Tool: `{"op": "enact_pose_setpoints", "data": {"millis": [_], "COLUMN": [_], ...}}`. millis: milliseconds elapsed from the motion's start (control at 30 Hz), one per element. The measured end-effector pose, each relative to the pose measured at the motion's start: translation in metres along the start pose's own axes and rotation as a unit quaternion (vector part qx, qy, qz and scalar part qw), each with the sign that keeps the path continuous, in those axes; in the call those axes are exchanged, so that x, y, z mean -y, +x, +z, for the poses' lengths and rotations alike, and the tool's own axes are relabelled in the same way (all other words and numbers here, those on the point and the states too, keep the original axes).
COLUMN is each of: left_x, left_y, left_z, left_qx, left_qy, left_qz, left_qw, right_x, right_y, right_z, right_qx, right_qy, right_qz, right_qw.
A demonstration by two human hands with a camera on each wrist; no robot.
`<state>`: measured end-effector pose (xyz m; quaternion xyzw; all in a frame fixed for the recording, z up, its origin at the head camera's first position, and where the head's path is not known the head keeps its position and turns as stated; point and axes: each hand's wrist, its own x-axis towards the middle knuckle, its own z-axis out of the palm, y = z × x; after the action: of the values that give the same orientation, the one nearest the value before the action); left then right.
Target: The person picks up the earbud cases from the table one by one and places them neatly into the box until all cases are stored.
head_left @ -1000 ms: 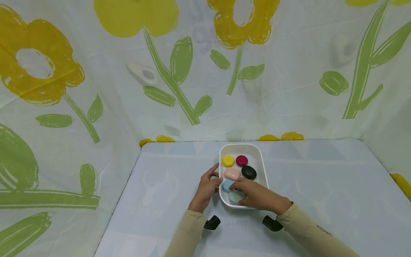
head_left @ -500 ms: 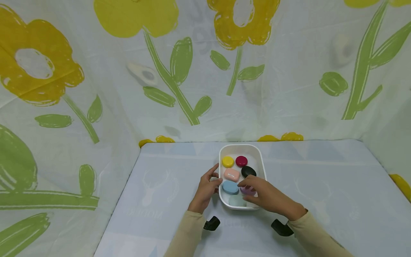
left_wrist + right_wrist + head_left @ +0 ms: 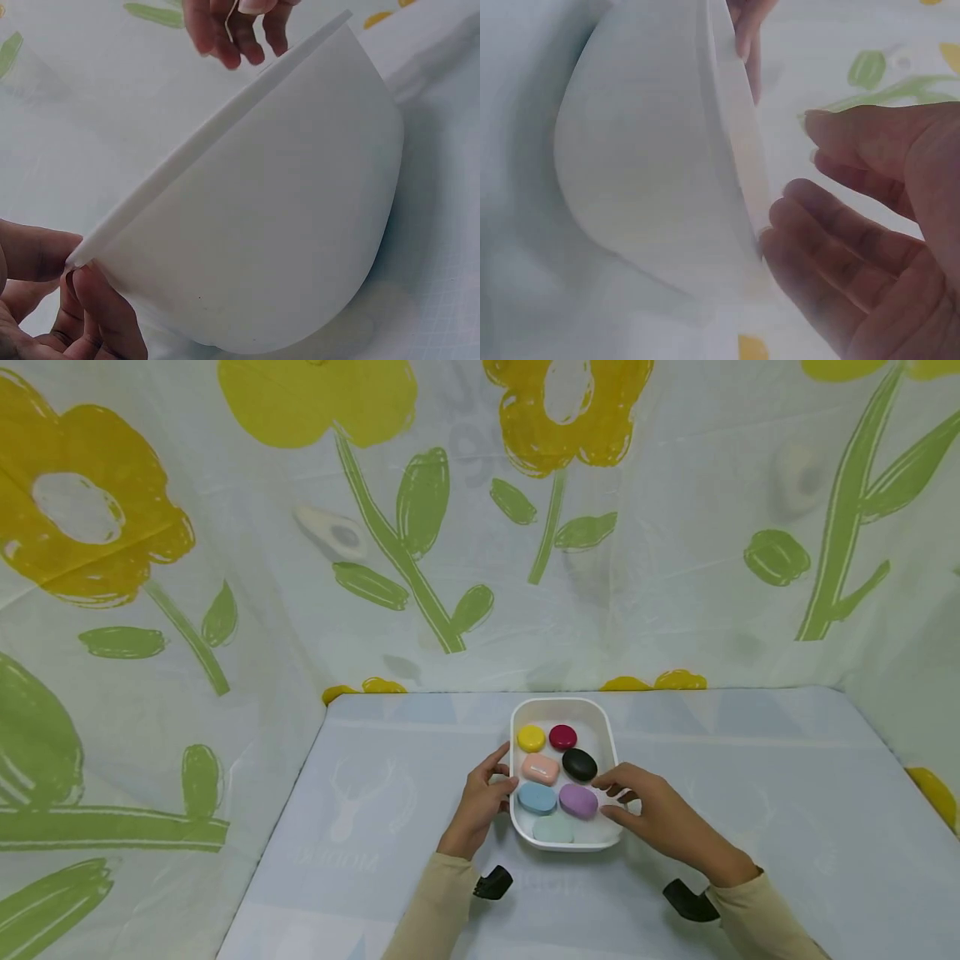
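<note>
My left hand (image 3: 482, 802) pinches the rim of a white rectangular tub (image 3: 262, 187) at its left side, thumb and fingers on either side of the edge in the left wrist view. Inside lie smooth rounded pieces, soap-like, though their exact kind is unclear: yellow (image 3: 531, 738), dark red (image 3: 563, 737), pink (image 3: 541, 768), black (image 3: 579, 765), blue (image 3: 537, 797), purple (image 3: 578, 802) and pale green (image 3: 552, 829). Over the tub's right rim hovers my right hand (image 3: 663, 814), fingers loosely bent and holding nothing, just right of the purple piece. The right wrist view shows its fingertips (image 3: 776, 240) beside the rim.
The tub stands on a pale patterned tabletop (image 3: 405, 893) that extends to both sides. Behind and to the left hangs a white flower-print curtain (image 3: 660, 552). Black wrist mounts (image 3: 690, 902) sit below both hands.
My right hand has let go of the purple piece and drawn back to the right, leaving that piece beside the blue one. My left hand has stayed on the rim.
</note>
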<state>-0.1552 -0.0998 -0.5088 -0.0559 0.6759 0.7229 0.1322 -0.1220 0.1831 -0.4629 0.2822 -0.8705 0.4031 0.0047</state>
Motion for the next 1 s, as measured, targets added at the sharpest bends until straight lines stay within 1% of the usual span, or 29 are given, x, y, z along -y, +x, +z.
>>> {"op": "enact_pose_setpoints", "data": {"millis": [100, 233, 333, 467, 667, 767, 867, 1000], "left_x": [0.001, 0.001, 0.0, -0.001, 0.001, 0.001, 0.004, 0.008], "left_y": [0.001, 0.001, 0.001, 0.002, 0.004, 0.003, 0.003, 0.001], "left_z": [0.0, 0.0, 0.0, -0.001, -0.004, -0.005, -0.008, -0.016], "left_qx": [0.001, 0.001, -0.001, -0.002, 0.001, 0.004, 0.01, 0.019], "left_qy": [0.002, 0.004, 0.006, 0.006, 0.006, 0.003, 0.005, 0.023], "left_qz": [0.002, 0.006, 0.008, 0.005, 0.002, 0.002, -0.005, -0.007], "left_qw": [1.0, 1.0, 1.0, 1.0, 1.0, 1.0, 0.9999, 0.9995], "right_x": [-0.002, -0.008, -0.013, -0.02, -0.033, -0.041, -0.048, -0.058], "right_y": [-0.005, -0.012, -0.018, -0.025, -0.036, -0.042, -0.048, -0.055], "right_z": [-0.002, -0.003, -0.003, -0.003, -0.008, -0.01, -0.012, -0.015], "right_qx": [-0.022, -0.042, -0.058, -0.083, -0.109, -0.117, -0.122, -0.134], "right_qy": [-0.008, -0.017, -0.027, -0.043, -0.053, -0.066, -0.077, -0.089], "right_qz": [0.003, 0.011, 0.009, 0.012, 0.026, 0.037, 0.055, 0.074], "right_qw": [0.9997, 0.9989, 0.9979, 0.9956, 0.9923, 0.9903, 0.988, 0.9841]}}
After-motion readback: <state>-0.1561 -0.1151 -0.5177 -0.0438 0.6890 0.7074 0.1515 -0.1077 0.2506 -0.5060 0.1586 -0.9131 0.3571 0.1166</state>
